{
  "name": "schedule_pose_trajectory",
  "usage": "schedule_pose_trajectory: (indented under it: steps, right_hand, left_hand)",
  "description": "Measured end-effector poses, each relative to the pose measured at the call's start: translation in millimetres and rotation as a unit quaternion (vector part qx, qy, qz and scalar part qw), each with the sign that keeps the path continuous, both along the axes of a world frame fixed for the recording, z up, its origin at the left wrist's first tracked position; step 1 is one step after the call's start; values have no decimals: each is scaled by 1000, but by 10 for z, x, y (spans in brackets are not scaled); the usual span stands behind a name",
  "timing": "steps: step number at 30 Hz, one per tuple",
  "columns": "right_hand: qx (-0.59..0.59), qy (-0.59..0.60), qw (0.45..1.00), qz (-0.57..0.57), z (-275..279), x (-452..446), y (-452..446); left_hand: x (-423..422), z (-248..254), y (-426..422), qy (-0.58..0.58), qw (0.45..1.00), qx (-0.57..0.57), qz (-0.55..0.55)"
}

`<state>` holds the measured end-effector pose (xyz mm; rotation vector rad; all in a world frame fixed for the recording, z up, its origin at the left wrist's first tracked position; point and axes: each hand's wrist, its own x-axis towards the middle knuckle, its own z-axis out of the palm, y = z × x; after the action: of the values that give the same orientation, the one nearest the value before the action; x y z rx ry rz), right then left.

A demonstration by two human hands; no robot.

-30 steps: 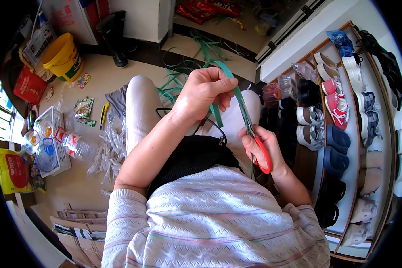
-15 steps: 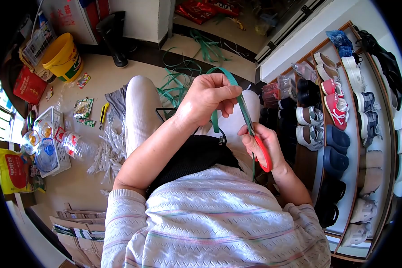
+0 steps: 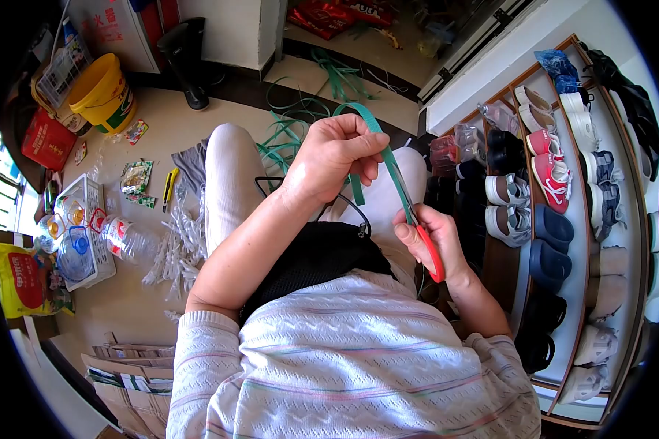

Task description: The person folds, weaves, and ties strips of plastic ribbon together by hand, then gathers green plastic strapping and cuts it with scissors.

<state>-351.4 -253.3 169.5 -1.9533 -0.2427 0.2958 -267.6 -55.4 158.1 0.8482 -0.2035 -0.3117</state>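
My left hand [image 3: 329,159] is closed, pinching a flat green plastic strap [image 3: 394,170] between thumb and fingers. The strap loops over the back of the fingers, and one length hangs below them. From the pinch it slants down to the scissors [image 3: 430,254], which have red handles. My right hand [image 3: 447,233] is wrapped round those handles, with the blades pointing up along the strap. Where exactly the blades meet the strap is hard to make out. Both hands are above my lap, over a black cloth or bag [image 3: 315,260].
Tangled green straps [image 3: 282,143] lie on the floor ahead. A shoe rack [image 3: 523,293] stands close on the right. To the left are a yellow bucket [image 3: 104,95], a yellow box cutter [image 3: 170,189], clear plastic strips [image 3: 176,252] and a white basket [image 3: 99,274]. Folded cardboard [image 3: 135,395] is at lower left.
My left hand has shifted slightly left with the strap. The scissors stay near the same spot, and the strap strand that hung below my right hand shows less now.
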Motion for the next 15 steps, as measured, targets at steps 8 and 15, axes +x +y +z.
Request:
schedule_pose_trajectory:
  steps: [8,15]
  right_hand:
    - [1,-14,1000,-4,31,34,43]
    - [-20,-29,999,3,21,26,4]
  left_hand:
    - [-53,-10,-47,-3,1000,7,8]
    - [48,14,31,47,998,-37,-5]
